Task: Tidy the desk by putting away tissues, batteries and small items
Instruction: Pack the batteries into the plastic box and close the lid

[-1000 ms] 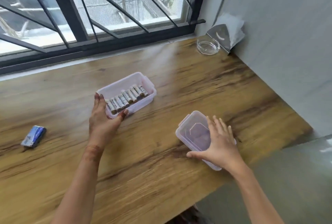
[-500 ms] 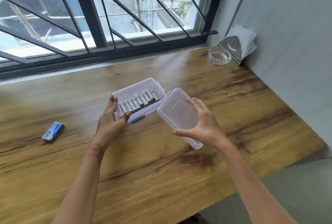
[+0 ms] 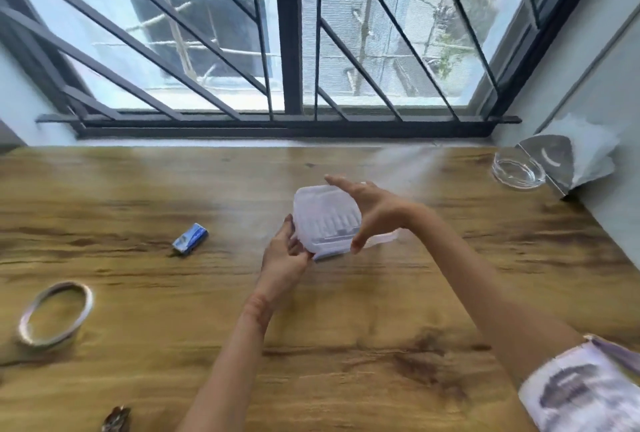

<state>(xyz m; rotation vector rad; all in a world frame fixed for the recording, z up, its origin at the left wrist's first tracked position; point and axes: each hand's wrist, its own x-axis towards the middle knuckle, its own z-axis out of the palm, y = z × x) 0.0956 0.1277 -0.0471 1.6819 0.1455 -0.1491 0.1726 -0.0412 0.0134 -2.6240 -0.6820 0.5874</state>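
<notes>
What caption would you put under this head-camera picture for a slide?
At a wooden desk, the right hand holds a clear lid over the battery box that the left hand grips.

Clear lid (image 3: 322, 203) sits tilted over the translucent box (image 3: 329, 254), a row of batteries (image 3: 332, 224) showing faintly through it.

I see the left hand (image 3: 282, 260) and left forearm (image 3: 235, 362) bare, likewise the right hand (image 3: 375, 215) and right forearm (image 3: 485, 289). Higher on the right arm sits a short sleeve (image 3: 578, 393): pale white cloth printed with a blurred dark grey patch, edged in soft lilac at its upper corner
</notes>
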